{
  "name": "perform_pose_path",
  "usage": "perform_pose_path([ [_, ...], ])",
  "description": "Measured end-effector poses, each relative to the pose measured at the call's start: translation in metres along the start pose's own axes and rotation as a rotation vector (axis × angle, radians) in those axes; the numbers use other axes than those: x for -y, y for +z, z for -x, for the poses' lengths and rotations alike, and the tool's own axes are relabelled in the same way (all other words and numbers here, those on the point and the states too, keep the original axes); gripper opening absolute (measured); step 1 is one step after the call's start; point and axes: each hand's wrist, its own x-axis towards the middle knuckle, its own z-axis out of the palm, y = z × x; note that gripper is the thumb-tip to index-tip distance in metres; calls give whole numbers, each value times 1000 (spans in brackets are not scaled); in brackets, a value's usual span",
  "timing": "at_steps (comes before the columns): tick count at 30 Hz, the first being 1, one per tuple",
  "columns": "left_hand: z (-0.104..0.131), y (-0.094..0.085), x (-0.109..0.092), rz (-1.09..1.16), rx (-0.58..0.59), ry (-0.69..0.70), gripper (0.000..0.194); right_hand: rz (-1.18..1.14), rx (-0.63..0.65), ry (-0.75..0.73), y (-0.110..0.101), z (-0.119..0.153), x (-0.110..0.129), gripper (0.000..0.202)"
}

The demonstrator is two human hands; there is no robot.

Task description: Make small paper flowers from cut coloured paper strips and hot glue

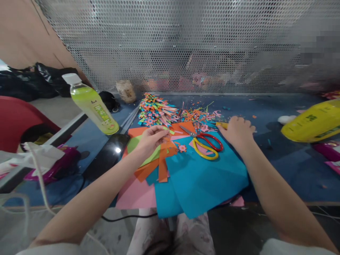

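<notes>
My left hand (153, 140) is over the colored paper, its thumb and fingers pinched together at a short light-green paper strip (169, 130). My right hand (238, 130) rests palm down at the far right of the paper, fingers apart, its thumb beside a small yellow object (222, 125) whose kind I cannot tell. Between my hands lie scissors (204, 146) with one red and one yellow handle, blades slightly apart. A small pink-and-orange paper flower (182, 148) sits near them. Beneath are blue sheets (209, 180), orange strips (163, 166) and a pink sheet (136, 193).
Behind the sheets stand a pile of fringed paper pieces (156, 110) and loose paper scraps (198, 117). A drink bottle (92, 106) and a black phone-like slab (106, 156) are at left. A yellow bottle (313, 122) lies at right. A perforated metal panel (186, 46) rises behind.
</notes>
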Motion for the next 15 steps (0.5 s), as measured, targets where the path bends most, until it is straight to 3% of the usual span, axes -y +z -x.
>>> perform_pose_path([
  [1,0,0,0,-1,-6,6,19,-77,0,-172,-5,7,11,37],
  [3,-1,1,0,-10,-22,14,21,-256,139,-524,-12,24,34,28],
  [5,-1,1,0,-22,-35,18,23,-327,239,-680,-14,41,53,27],
  [9,1,4,-1,-44,-26,33,23,-364,431,-747,-7,62,72,34],
  [15,4,7,-3,-56,-22,45,22,-506,504,-701,-6,65,76,28],
])
